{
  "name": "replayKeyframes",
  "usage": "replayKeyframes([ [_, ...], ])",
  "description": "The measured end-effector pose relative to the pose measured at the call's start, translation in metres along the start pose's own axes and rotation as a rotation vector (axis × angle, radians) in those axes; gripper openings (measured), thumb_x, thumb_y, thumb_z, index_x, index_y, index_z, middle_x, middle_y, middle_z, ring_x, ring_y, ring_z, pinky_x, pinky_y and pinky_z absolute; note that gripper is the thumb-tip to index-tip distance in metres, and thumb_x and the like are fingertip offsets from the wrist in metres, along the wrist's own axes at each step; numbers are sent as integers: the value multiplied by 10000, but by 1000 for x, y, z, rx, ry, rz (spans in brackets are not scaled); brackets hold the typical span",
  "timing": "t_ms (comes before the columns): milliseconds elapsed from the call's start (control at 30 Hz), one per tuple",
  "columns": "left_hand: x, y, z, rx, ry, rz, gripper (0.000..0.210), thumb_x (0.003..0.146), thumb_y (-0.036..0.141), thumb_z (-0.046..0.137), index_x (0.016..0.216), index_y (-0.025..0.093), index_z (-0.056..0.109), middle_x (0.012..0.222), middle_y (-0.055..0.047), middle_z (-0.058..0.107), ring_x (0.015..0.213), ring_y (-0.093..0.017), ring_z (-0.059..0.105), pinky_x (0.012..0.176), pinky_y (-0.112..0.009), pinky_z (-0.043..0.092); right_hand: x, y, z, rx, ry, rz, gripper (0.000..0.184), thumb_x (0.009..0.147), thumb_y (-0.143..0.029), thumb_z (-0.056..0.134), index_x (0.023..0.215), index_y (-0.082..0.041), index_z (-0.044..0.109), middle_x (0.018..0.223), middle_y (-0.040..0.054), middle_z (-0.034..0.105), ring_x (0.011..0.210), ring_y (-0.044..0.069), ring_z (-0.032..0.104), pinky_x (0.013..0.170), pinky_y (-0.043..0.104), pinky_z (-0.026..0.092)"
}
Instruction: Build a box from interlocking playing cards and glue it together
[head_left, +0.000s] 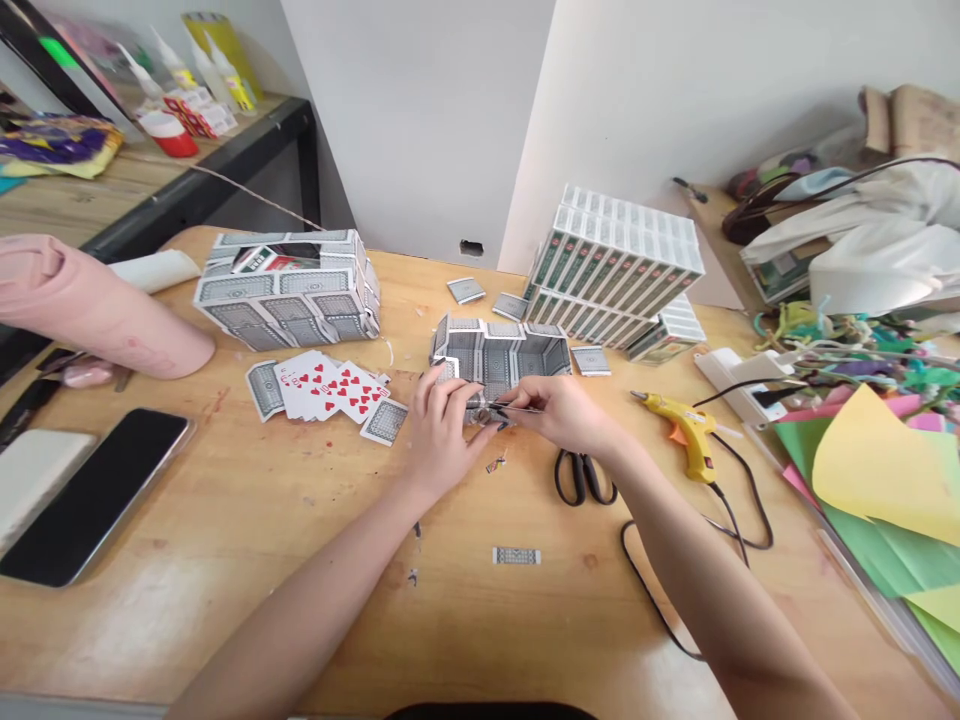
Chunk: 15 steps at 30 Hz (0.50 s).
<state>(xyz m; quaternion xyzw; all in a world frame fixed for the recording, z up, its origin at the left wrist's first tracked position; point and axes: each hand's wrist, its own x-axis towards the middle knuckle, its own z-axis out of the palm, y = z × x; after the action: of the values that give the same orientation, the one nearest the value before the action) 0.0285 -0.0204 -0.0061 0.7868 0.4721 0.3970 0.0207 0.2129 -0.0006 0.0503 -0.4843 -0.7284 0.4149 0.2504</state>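
Observation:
A half-built open box made of grey-backed playing cards [499,350] stands in front of me at the middle of the table. My left hand [441,425] is closed on its near left side, fingers curled over the wall and thumb below. Beside it, my right hand [559,408] pinches something thin and dark against the near side; its kind is hidden by the fingers. A small cut card strip [516,556] and a colourful scrap [496,465] lie nearer to me. Black-handled scissors [585,478] rest below my right hand, their blades hidden.
Loose playing cards [322,388] and a finished-looking card box [289,290] are at left, with a phone [97,495] and a pink roll [97,305]. Stacked card packs [619,265] stand behind. At right lie a yellow glue gun [686,430], its cord and coloured sheets [885,490].

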Motion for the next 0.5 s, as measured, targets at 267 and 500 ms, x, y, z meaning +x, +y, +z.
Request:
replayKeyframes([
  [267,0,-2,-2,5,-6,11,403,753,392,623,1076,190,492,1058,-101,511,1255,-311,319,1013,-515,339,-2,2,-3,-23,24,-40,45,722,-194,586,708,-175,624,832,38,694,735,158,628,662,276,487],
  [500,0,-2,-4,-16,-48,1,368,759,370,619,1055,182,507,1073,-102,515,1272,-304,297,1038,-502,314,-6,-3,5,-178,123,-106,113,702,-87,504,666,-186,544,834,51,687,723,156,618,644,254,458],
])
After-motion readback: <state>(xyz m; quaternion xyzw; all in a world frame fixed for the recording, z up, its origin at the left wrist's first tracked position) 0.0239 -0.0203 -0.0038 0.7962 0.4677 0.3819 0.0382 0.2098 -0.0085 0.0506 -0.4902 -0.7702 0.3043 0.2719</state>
